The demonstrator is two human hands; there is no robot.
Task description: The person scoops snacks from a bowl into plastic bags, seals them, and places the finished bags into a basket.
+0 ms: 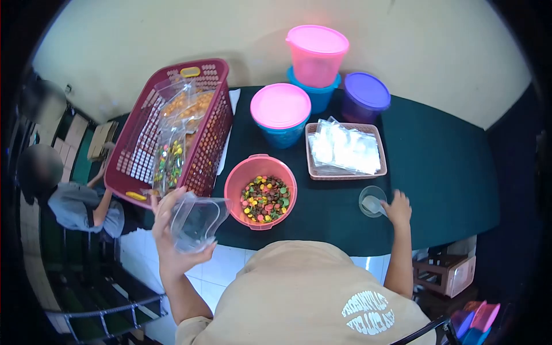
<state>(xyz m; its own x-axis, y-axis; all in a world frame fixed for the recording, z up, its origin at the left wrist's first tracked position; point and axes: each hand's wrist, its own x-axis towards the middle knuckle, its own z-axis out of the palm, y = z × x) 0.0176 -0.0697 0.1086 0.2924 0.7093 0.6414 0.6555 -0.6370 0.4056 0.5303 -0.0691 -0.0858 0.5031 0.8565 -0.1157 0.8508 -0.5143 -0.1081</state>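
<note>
- An empty clear plastic bag is held up in the left hand, fingers closed on its lower edge, mouth uppermost, just beside the pink bowl of coloured candies.
- The right hand is laid against a small clear cup on the dark green table; a scoop-like item appears to sit in the cup. Whether the fingers are closed on the cup cannot be told; they are seen touching its right side.
- The step in hand is judged to be bag filling at its start: bag presented, measure being reached for, no candy yet in the bag.
- The next move is judged to call for the cup to be carried across to the bowl, loaded, and tipped into the bag, whose mouth would need to be held open and steady.
- A maroon basket at the left holds filled packets; a shallow tray behind the bowl holds spare bags.
- Lidded containers are stacked at the table's far edge.
- Another person is seated at lower left, apart from the work.
</note>
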